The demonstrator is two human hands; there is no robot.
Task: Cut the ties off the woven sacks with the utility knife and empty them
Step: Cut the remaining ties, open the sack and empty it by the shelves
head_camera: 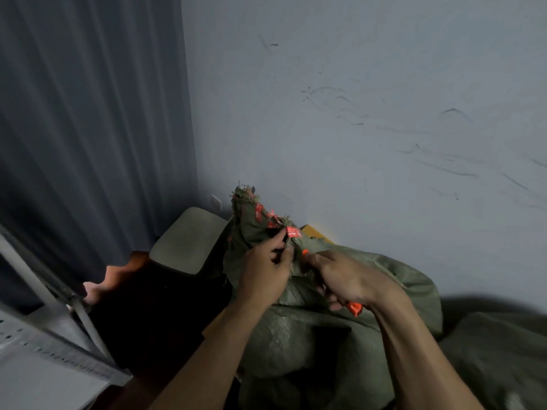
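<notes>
olive-green woven plastic sack (pixel 325 329) fills the lower middle of the view, from six o'clock up toward the centre, full and lumpy, against the pale grey scuffed wall (pixel 355 99). its gathered neck (pixel 251 223) rises at eleven o'clock from the hands, frayed at the top and printed with red marks. a red printed tie tag (pixel 293 232) sticks out of the neck just above the left fingers. the left hand (pixel 263 273) pinches the bunched neck right under that tag, fingers curled on the fabric. the right hand (pixel 346 279), at three o'clock of the left and close beside it, is wrapped round an orange plastic utility knife (pixel 354 309). the knife's butt shows below the palm at five o'clock, and its orange nose pokes past the forefinger toward eleven o'clock, right at the neck. the blade is too small and blurred to make out. a second olive-green woven sack (pixel 497 350) lies at four o'clock of the view, beside the first. a beige padded square stool seat (pixel 189 241) sits at nine o'clock of the neck, and i cannot tell if it touches the sack. a dark grey pleated curtain (pixel 88 128) hangs from nine to twelve o'clock, and a white perforated metal shelf frame (pixel 44 335) crosses eight o'clock.
</notes>
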